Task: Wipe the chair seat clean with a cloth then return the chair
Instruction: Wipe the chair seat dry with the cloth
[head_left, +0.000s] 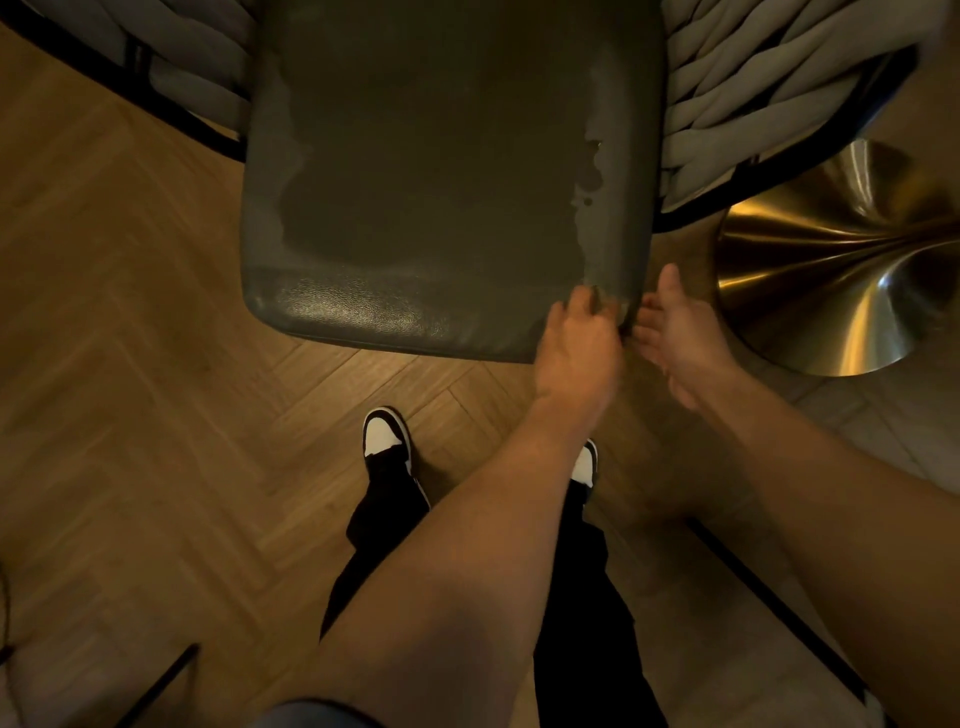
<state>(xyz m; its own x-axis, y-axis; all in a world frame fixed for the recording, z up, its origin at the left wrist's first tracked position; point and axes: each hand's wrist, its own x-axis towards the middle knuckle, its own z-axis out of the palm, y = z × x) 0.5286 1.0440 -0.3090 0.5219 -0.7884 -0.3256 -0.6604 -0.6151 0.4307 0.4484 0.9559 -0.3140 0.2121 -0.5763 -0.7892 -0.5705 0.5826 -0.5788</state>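
Both hands are down at the near right corner of the chair seat (441, 171). Left hand (579, 348) first: back of the hand up, knuckles bent, fingers curled onto the corner where they bunch something small and greyish, which may be the cloth (605, 301), though it is too small and dim to be sure. Right hand (680, 332) sits just beside it, off the seat's right edge, palm turned up and inward, thumb pointing to the far side, fingers relaxed and spread, gripping nothing; its fingertips come very close to the corner and to the left hand, and whether they touch is hard to tell. Both forearms run bare from the near right of the view, the left one crossing over the person's dark trousers (582, 597). Moving outward: the seat is a dark padded cushion filling the far middle of the view, with paler worn or smeared patches down its left and right sides and a sheen along its near edge. Grey woven straps (737, 78) and a thin black frame flank it left and right. Just right of the hands stands a shiny brass flared base (831, 270) on the herringbone wood floor (130, 338). Nearer, two black-and-white shoes (387, 436) point toward the chair.
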